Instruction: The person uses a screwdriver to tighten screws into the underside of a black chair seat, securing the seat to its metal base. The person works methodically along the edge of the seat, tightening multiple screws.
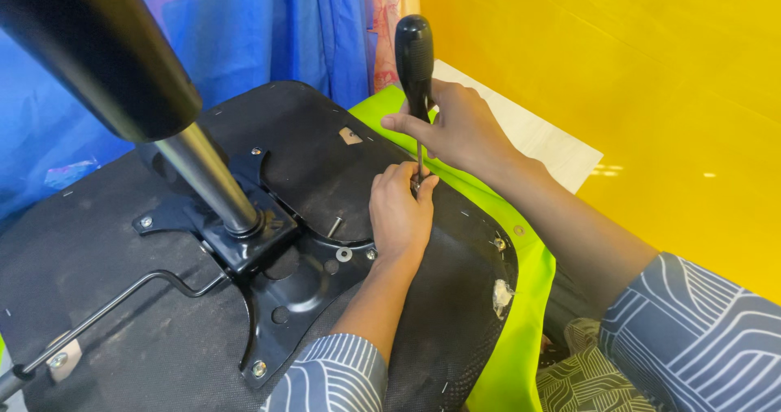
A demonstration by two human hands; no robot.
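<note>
A blue plastic sheet (268,30) hung across the far left, with a strip of pink patterned cloth (389,13) just to its right. A bright yellow wall (618,70) filled the far right side. Against its foot lay a pale wooden board (545,139), partly covered by a lime-green cloth (521,331) that ran from far to near. On the black metal plate to the left a loose washer (344,254) sat near a loose bolt (334,226). A thin bent lever rod (122,298) stretched toward the near left corner.
</note>
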